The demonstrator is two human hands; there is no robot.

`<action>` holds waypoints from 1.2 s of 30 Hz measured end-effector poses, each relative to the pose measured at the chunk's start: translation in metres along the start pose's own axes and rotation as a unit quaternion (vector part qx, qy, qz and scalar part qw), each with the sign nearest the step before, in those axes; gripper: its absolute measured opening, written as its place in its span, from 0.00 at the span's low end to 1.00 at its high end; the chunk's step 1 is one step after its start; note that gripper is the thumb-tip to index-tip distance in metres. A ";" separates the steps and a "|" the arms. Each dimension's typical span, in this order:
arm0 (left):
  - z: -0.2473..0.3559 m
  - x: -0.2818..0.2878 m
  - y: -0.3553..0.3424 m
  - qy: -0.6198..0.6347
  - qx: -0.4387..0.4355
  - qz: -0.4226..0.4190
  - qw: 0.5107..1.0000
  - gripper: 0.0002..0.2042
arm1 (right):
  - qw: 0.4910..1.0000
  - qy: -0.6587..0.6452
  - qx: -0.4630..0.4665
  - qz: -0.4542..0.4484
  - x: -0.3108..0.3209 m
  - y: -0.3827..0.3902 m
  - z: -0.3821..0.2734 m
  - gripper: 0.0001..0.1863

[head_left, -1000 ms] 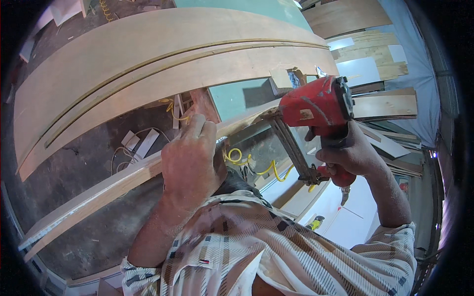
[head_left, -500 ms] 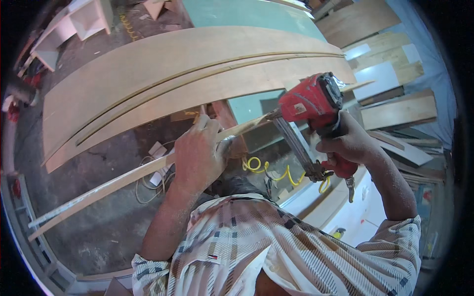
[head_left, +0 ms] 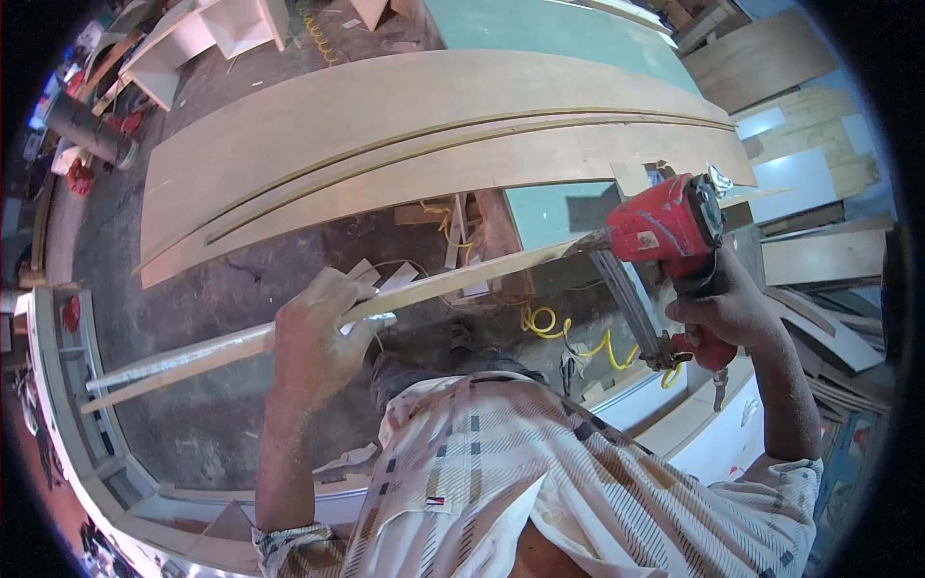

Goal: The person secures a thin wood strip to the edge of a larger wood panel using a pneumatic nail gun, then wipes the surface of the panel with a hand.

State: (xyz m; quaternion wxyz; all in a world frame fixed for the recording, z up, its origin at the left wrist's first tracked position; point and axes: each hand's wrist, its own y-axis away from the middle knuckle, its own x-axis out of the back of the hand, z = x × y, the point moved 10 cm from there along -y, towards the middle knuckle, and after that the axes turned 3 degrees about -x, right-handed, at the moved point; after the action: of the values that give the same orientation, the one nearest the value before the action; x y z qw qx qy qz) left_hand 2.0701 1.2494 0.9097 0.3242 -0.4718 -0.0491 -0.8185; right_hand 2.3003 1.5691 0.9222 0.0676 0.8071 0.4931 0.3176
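Observation:
My left hand (head_left: 320, 326) is closed around a long, narrow wooden strip (head_left: 472, 279). A second strip with whitish patches (head_left: 183, 354) lies along it on the left side of my hand. In my right hand (head_left: 737, 306) is the grip of a red nail gun (head_left: 660, 228) with a slanted metal magazine. Its nose meets or overlaps the right end of the wooden strip; exact contact cannot be made out. The strip slants across in front of my body, its left end lower.
Beyond my hands lies a large curved-looking wood panel (head_left: 385, 116) with two thin strips on it. A green sheet (head_left: 568, 43) is behind. A yellow coiled hose (head_left: 544, 323) hangs below the strip. Boards (head_left: 819, 260) are piled at right; a white frame (head_left: 58, 385) stands at left.
My left hand has slid leftward along the wooden strip, away from the nail gun. The whole view has shifted, so the surroundings and nail gun appear further right.

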 end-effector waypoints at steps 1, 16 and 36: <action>-0.002 0.001 0.002 -0.014 -0.003 -0.014 1.000 0.12 | 0.999 -0.012 -0.028 -0.019 -0.005 0.002 0.003 0.13; 0.001 -0.016 -0.008 0.016 -0.112 0.022 0.993 0.08 | 0.993 0.002 -0.074 0.091 -0.024 0.028 0.001 0.20; 0.014 -0.017 -0.027 0.037 -0.072 0.024 0.996 0.08 | 0.993 -0.034 -0.094 0.065 -0.052 0.035 -0.039 0.09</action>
State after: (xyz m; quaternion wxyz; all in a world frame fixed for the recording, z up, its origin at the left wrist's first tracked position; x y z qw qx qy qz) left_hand 2.0707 1.2840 0.9100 0.3104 -0.4644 0.0333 -0.8288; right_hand 2.2878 1.4997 0.9450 0.1393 0.8377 0.4052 0.3386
